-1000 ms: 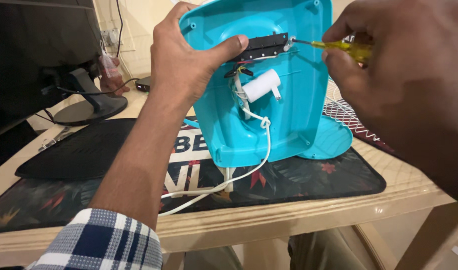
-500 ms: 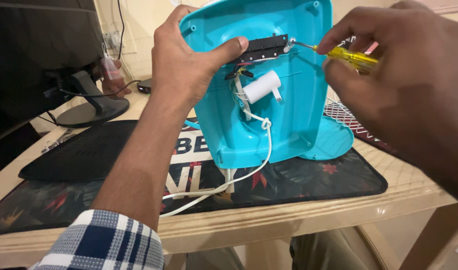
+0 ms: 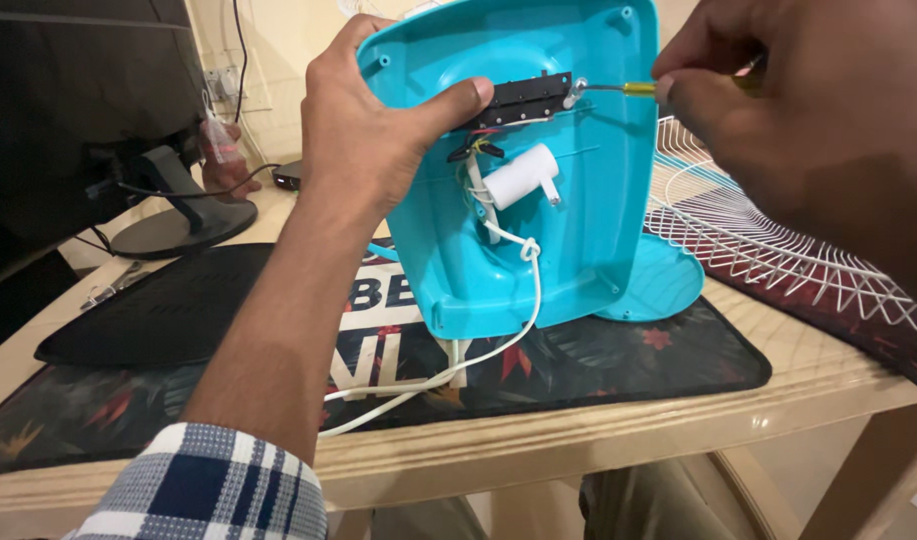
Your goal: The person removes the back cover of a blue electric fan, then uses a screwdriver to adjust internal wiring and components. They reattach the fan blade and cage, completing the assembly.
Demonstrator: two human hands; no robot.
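Head view: the turquoise housing [image 3: 569, 210] is held upright on the tabletop [image 3: 619, 420] by the left hand [image 3: 374, 140] — its grip closed over the 9 o'clock edge, thumb pressed on the black strip [image 3: 524, 98]. A screwdriver [image 3: 629, 89] is pinched by the right hand [image 3: 819, 110] at 3 o'clock, tip set against a screw — a white cord [image 3: 499, 340] trails toward 6 o'clock.

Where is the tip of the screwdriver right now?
In the head view, upper right: the screwdriver tip meets a screw beside the black switch strip inside the turquoise base.

One turquoise housing [image 3: 539, 230], one screwdriver [image 3: 629, 89], one white cord [image 3: 449, 375], two mats [image 3: 179, 310].
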